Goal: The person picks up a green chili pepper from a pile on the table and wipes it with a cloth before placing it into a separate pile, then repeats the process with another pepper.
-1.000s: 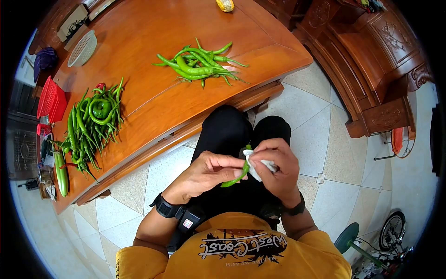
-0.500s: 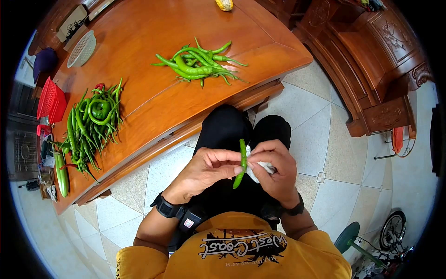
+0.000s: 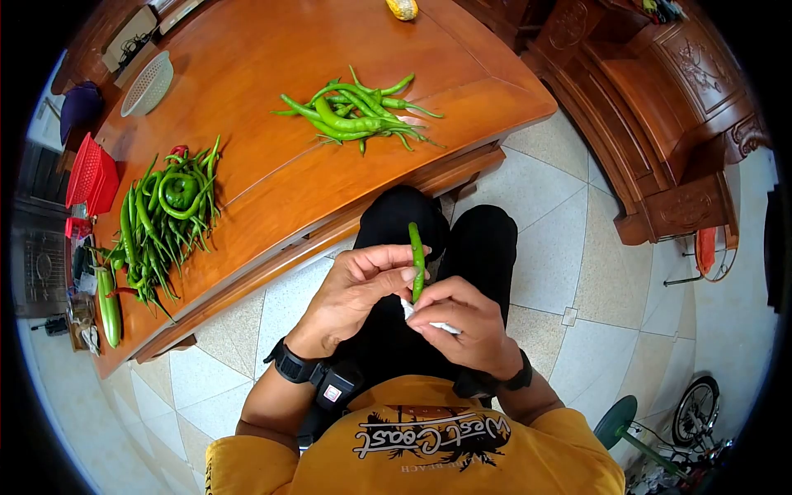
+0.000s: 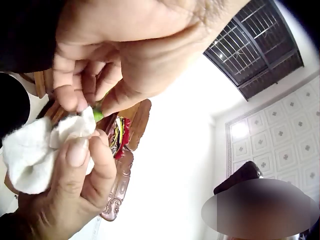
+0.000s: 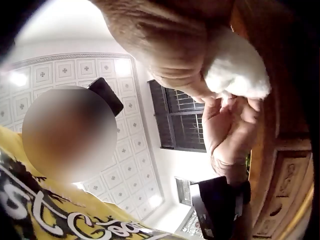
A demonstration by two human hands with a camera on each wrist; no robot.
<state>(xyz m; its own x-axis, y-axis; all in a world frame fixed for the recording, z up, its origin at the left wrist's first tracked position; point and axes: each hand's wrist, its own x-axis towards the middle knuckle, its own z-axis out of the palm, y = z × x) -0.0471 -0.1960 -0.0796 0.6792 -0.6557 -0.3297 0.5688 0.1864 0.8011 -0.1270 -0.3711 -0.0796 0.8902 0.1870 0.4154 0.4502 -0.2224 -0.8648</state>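
Note:
Over the person's lap, the left hand (image 3: pixel 351 289) pinches a slim green chili pepper (image 3: pixel 417 256) between thumb and fingers, its one end pointing away from the body. The right hand (image 3: pixel 470 326) grips a crumpled white cloth (image 4: pixel 30 160) right at the pepper's near end. In the left wrist view, fingertips of both hands meet at the cloth, and only a bit of green pepper (image 4: pixel 98 115) shows. Bunched white cloth (image 5: pixel 237 70) fills the right hand's grasp in the right wrist view, where the pepper is hidden.
On the wooden table (image 3: pixel 272 181) lie a small pile of green chilies (image 3: pixel 351 115) and a larger pile (image 3: pixel 157 223) at left. A red basket (image 3: pixel 92 177), a pale basket (image 3: pixel 148 85), a long green vegetable (image 3: pixel 108 309) and a yellow item (image 3: pixel 403 9) stand or lie there too.
Both hands have shifted slightly left, and the pepper has turned more upright in view. The cloth has moved from the pepper's upper part, past its middle, to its near end.

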